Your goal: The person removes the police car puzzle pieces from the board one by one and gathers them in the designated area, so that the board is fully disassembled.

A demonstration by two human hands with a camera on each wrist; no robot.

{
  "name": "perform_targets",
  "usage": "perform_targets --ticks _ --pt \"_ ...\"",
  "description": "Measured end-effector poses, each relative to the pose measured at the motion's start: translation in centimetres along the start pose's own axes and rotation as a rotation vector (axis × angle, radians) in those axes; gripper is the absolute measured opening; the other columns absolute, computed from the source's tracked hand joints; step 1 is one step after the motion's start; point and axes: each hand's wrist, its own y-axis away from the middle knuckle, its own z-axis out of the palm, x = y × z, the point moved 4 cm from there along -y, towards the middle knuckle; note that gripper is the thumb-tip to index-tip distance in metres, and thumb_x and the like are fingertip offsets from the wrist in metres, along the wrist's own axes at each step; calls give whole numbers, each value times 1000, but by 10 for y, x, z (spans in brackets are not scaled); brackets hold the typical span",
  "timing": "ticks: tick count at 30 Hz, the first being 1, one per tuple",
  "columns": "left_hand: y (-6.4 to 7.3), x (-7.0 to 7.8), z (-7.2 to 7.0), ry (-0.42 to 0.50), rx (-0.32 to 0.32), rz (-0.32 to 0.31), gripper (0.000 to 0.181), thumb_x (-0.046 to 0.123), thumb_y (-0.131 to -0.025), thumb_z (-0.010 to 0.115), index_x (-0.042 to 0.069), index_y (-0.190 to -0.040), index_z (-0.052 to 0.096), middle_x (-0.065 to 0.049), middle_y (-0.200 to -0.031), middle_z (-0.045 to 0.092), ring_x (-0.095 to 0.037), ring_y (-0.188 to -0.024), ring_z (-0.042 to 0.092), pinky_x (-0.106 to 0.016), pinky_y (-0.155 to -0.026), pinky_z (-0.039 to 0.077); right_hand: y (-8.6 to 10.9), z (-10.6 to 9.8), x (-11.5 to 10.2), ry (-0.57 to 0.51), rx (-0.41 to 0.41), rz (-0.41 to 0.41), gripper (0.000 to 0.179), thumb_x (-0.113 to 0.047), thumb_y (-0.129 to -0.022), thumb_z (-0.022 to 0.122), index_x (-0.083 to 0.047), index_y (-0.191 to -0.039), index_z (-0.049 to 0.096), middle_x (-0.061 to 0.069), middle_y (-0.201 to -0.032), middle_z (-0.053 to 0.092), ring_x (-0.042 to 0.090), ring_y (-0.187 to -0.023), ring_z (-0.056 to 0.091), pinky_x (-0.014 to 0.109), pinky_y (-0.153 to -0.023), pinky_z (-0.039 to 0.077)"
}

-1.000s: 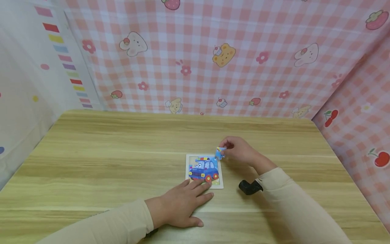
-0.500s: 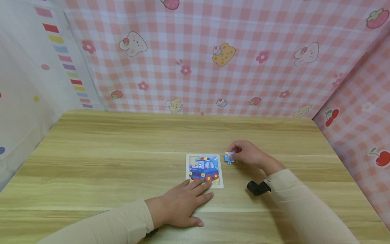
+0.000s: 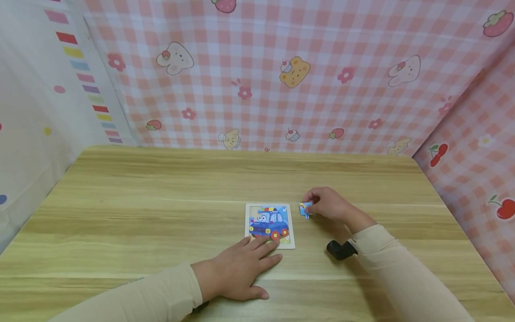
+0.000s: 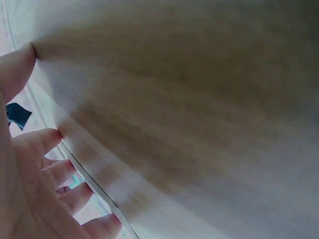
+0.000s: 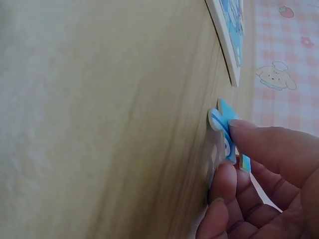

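The left grip [image 3: 241, 270] partly hides the square white-framed car puzzle [image 3: 268, 222]; the right grip [image 3: 329, 204], the blue jigsaw piece [image 3: 304, 209].

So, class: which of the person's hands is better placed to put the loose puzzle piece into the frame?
Probably the right hand: it pinches the puzzle piece, close beside the puzzle frame. The left hand touches the frame's near edge, so it seems better suited to steadying.
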Motion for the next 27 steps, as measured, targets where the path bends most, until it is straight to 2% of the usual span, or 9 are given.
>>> perform_targets --ticks 8,15,27 --pt "0 0 1 -8 7 3 74 63 -90 49 21 -150 37 -4 -157 28 -26 -144 26 -49 -109 34 -1 2 0 14 12 -17 18 -4 -83 73 2 -97 64 6 -85 57 18 -78 49 28 -68 43" --pt "0 0 0 -16 8 2 74 63 -90 49 21 -150 37 -5 -157 28 -26 -144 26 -49 -109 34 -2 4 2 58 23 12 18 -8 -84 73 0 -98 64 7 -89 58 20 -82 51 29 -71 44" --pt "0 0 1 -28 12 9 75 64 -90 49 21 -150 37 -5 -157 28 -25 -144 26 -48 -109 35 0 5 2 82 30 -9 17 -7 -84 73 2 -97 66 9 -92 62 21 -85 54 33 -76 47"
